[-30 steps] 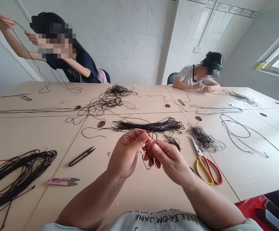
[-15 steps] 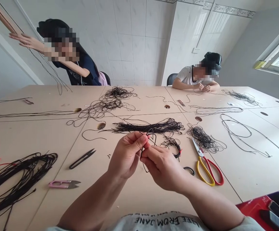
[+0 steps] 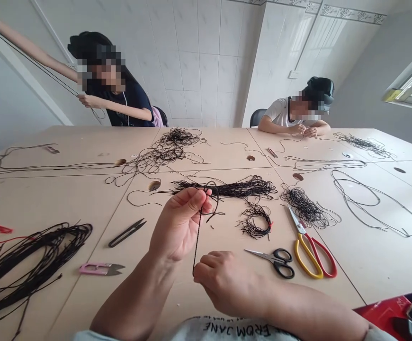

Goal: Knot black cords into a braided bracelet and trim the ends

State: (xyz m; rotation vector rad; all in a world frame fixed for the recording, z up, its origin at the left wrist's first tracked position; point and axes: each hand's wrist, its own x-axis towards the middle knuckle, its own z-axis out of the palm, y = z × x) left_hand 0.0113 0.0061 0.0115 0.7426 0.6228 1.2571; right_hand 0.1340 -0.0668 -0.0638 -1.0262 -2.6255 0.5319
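Note:
Between thumb and fingers, my left hand [image 3: 179, 220] pinches a black cord [image 3: 198, 232] near the middle of the table. A small loop and loose ends of the cord stick out to the right of those fingertips. The cord runs down, stretched straight, to my right hand [image 3: 227, 279], which is closed on its lower part nearer to my body. Behind my left fingertips lies a long bundle of black cords [image 3: 245, 187]. A smaller coil [image 3: 255, 222] with a red tie rests to the right.
Black-handled scissors [image 3: 275, 258] and red-and-yellow scissors [image 3: 307, 246] lie right of my hands. Dark snips [image 3: 128, 232], pink snips [image 3: 101, 269] and a large black cord coil [image 3: 39, 260] lie left. Two people sit across the table [image 3: 170, 293], handling cords.
My right hand has moved down and toward me, away from my left hand, drawing the cord straight. The black-handled scissors now show fully. The person at left has lowered one hand.

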